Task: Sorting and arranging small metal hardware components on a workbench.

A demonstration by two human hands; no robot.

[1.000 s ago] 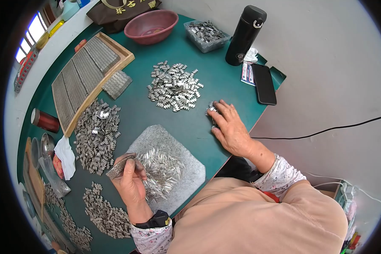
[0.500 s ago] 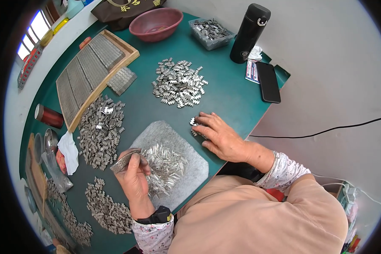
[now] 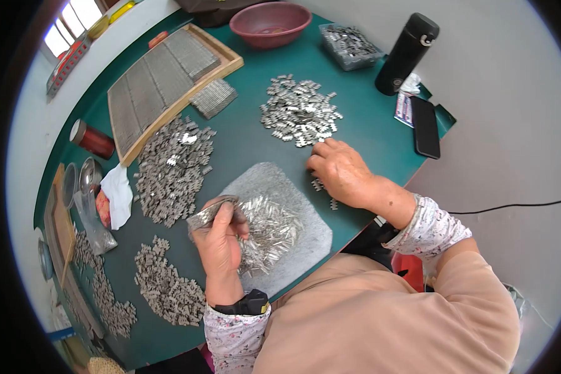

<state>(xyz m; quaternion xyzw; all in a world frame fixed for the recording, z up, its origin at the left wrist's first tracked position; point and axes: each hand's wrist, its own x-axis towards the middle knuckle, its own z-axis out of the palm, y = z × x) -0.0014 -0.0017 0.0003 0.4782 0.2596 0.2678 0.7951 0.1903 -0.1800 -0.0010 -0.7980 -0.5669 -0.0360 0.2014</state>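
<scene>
My left hand (image 3: 223,243) is closed around a flat bundle of zigzag-edged metal pieces (image 3: 207,215), held above the left side of a grey mat (image 3: 315,234). Thin silvery pins (image 3: 269,234) lie heaped on that mat beside my fingers. To the right, my right hand (image 3: 341,173) is low over the table with its fingers curled in; what they hold, if anything, is hidden. A few toothed metal pieces (image 3: 318,184) show beneath it. Just beyond its fingers is a pile of shiny zigzag metal pieces (image 3: 299,112).
Duller metal pieces form piles at left (image 3: 171,171) and near left (image 3: 168,287). Behind them stands a wooden-framed tray (image 3: 168,124) of packed strips. A pink bowl (image 3: 271,26), plastic tub (image 3: 350,47), black flask (image 3: 408,53) and phone (image 3: 426,128) line the far side.
My right hand has gone from lying spread over a few metal pieces to curled fingers nearer the shiny pile. The whole view has shifted, and my left hand still grips its bundle.
</scene>
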